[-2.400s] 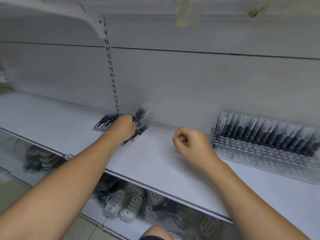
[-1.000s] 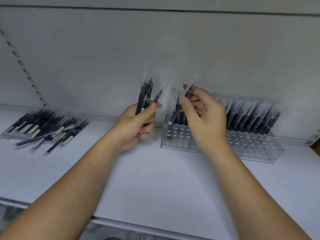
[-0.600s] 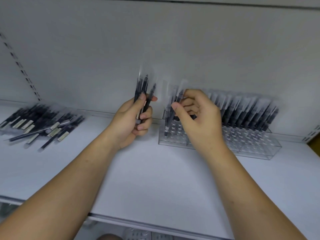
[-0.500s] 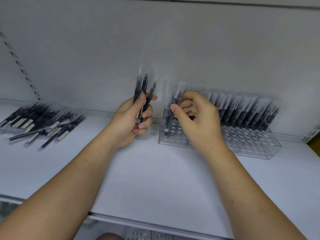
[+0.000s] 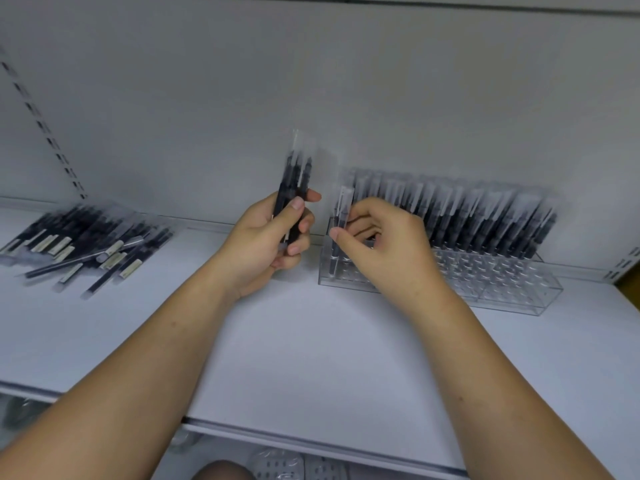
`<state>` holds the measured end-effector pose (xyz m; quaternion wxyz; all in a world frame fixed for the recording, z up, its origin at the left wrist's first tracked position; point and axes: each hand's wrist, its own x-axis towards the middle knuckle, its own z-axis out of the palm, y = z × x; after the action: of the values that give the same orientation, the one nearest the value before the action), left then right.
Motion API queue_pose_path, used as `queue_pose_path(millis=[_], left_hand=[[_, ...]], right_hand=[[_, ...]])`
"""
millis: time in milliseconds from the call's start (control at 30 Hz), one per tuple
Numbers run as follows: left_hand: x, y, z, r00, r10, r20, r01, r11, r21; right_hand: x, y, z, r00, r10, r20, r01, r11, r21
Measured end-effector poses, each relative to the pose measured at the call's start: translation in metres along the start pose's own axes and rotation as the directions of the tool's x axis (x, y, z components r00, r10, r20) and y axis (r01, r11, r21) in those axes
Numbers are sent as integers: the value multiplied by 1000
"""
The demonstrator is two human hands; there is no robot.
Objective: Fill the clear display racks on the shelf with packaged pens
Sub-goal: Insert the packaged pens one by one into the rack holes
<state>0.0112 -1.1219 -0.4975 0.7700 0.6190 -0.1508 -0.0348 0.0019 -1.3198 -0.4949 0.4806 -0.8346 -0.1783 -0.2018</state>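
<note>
One left hand (image 5: 266, 244), one right hand (image 5: 389, 249), one clear rack (image 5: 512, 294), one heap of packaged pens (image 5: 86, 237), one held bundle (image 5: 296, 174)

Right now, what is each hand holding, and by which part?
Left hand grips a bundle of packaged pens around their lower half. Right hand pinches a single packaged pen near mid-length, its lower end in the clear rack.

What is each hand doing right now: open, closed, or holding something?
Left hand: holds a bundle of packaged pens.
Right hand: pinching one packaged pen at the clear rack.
</note>
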Motion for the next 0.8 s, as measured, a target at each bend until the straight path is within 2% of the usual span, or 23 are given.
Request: queue_pose_path(millis=[133,233,400,533,700,800], left_hand=[[-3,2,1,1000,8,-16,-8,1000,0],[-4,3,1,1000,28,0,-28,1000,-1],[-7,5,-1,998,17,61,-16,1000,-20],[-10,5,-3,989,-10,149,14,1000,-24],[-11,2,-1,974,-28,224,12,997,71],[-12,2,-1,972,-32,232,9,995,101]], right_hand=[[0,0,0,1000,20,2,-20,999,29],[1,-2,-2,997,28,-67,-25,998,58],[1,-11,-5,990,25,-141,9,973,231],[-1,-16,-6,995,-2,-102,34,949,313],[-3,-20,-5,998,-48,-29,55,922,382],[-3,-24,-4,999,-28,-17,32,918,395]])
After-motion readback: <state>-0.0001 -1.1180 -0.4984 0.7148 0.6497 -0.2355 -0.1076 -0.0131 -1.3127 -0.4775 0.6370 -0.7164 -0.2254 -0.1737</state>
